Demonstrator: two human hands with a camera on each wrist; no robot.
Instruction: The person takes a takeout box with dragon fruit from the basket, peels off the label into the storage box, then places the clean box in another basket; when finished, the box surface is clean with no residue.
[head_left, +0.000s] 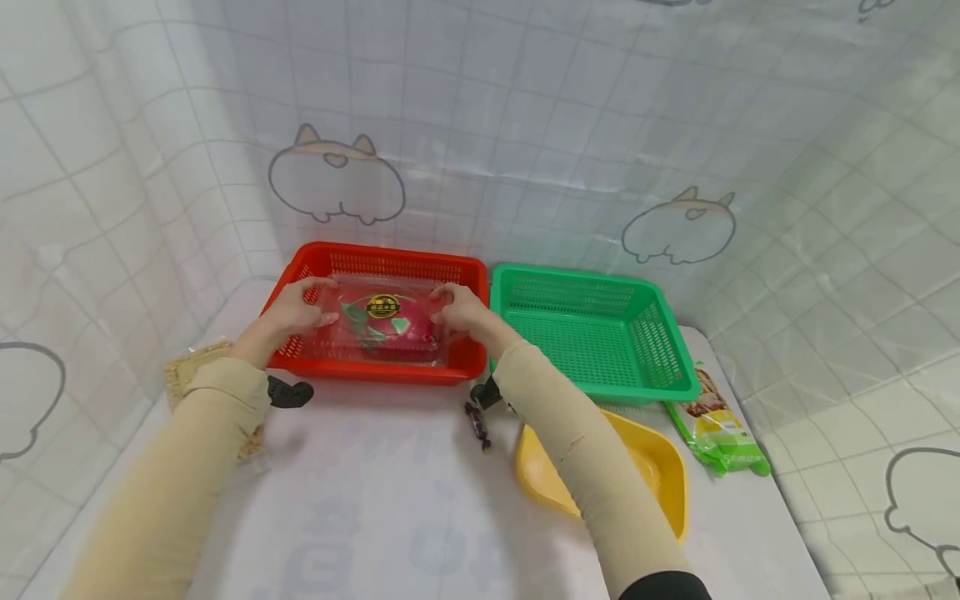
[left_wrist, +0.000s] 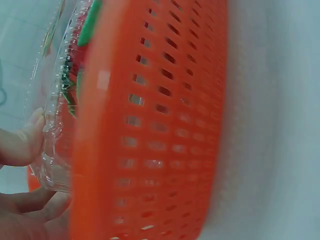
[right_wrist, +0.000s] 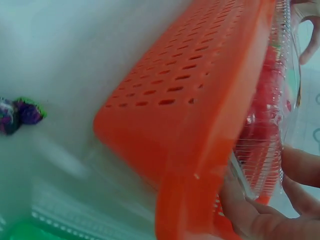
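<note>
A clear plastic fruit box (head_left: 345, 337) with a pink-red, green-scaled dragon fruit (head_left: 411, 321) inside lies within the red basket (head_left: 375, 372). A black and gold label (head_left: 383, 306) marks its lid. My left hand (head_left: 292, 311) grips the box's left end, thumb on one face and fingers on the other in the left wrist view. At the opposite end my right hand (head_left: 463, 312) pinches the box between thumb and fingers. In the right wrist view the box (right_wrist: 262, 155) shows at the basket's rim. The basket wall hides part of it in both wrist views.
A green basket (head_left: 592, 350) stands right of the red one. Below it sits a yellow tray (head_left: 663, 467), partly behind my right sleeve. A purple-wrapped candy (head_left: 477, 425) lies in front. Green packaging (head_left: 720, 429) is at far right, a beige-filled bag (head_left: 187, 367) at left.
</note>
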